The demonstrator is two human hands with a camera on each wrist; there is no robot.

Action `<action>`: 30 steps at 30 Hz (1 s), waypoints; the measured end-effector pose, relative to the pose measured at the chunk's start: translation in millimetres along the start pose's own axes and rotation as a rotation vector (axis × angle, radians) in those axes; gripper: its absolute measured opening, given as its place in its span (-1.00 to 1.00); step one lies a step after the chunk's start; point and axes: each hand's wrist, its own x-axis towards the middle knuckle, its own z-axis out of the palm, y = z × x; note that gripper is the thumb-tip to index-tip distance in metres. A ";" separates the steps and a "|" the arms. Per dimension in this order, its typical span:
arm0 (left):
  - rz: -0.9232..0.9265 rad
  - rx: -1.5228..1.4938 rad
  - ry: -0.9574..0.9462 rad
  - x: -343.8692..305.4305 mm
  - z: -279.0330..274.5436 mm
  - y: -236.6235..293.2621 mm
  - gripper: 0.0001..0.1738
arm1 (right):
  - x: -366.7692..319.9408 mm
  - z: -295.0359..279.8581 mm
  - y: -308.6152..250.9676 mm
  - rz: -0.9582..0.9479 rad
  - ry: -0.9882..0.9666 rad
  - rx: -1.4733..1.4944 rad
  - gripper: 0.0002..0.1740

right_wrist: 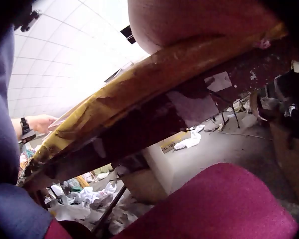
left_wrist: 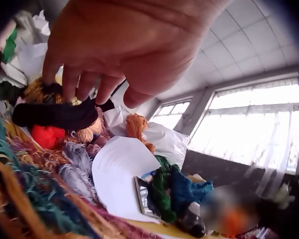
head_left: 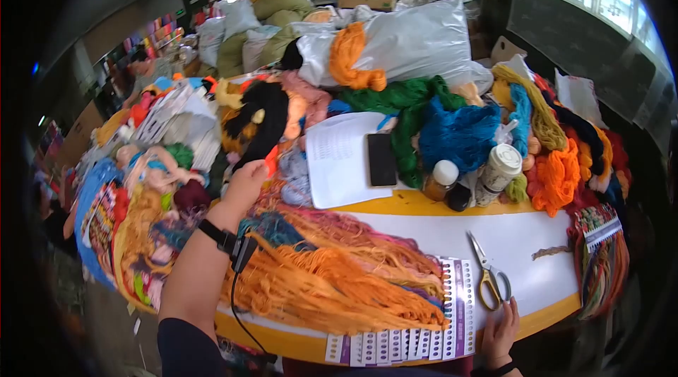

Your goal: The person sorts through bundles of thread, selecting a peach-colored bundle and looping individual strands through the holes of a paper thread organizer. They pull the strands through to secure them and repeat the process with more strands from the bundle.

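Note:
My left hand (head_left: 246,185) reaches out over the heaped yarn, close to a black yarn hank (head_left: 267,117). From the left wrist view, its fingers hang loosely, and the fingertips overlap the black hank (left_wrist: 55,115) beside a red bundle (left_wrist: 47,135). At the table's front edge rests my right hand (head_left: 500,331), its fingers extended right by the handles of the scissors (head_left: 489,281). Long orange threads (head_left: 332,285) fan out beneath my left forearm, ending at white punched thread cards (head_left: 459,306). The right wrist view hides the fingers.
Printed paper (head_left: 339,158) and a black phone (head_left: 381,159) lie mid-table. Behind the scissors stand a lidded jar (head_left: 441,178) and a white-capped cup (head_left: 500,168), near blue yarn (head_left: 459,133). Another threaded card (head_left: 602,232) hangs at the right edge. Large plastic sacks (head_left: 417,41) are piled behind.

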 end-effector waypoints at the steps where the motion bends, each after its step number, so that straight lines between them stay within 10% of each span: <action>1: 0.072 -0.012 0.063 18.9 11.7 2.1 -0.57 | 1.0 1.1 1.8 -0.049 0.011 0.002 -0.42; 3: 0.146 -0.034 -0.074 59.8 30.2 -6.1 -0.56 | 1.5 -1.0 -1.3 -0.054 0.022 0.003 -0.40; 5: -0.299 -0.383 -0.128 80.8 61.0 0.6 -0.44 | 3.3 -0.8 2.7 -0.065 0.032 -0.064 -0.39; 11: -0.559 -0.427 -0.086 145.3 112.5 -67.5 -0.45 | 12.5 -13.8 -6.4 -0.028 -0.077 -0.114 -0.39; 23: -0.451 -0.461 0.020 195.1 115.9 -113.7 -0.69 | 15.0 -11.0 -6.3 -0.004 -0.112 -0.114 -0.38; 30: -0.253 -0.797 0.166 173.3 73.9 -21.0 -0.58 | 15.2 -14.3 -8.2 0.006 -0.097 -0.073 -0.38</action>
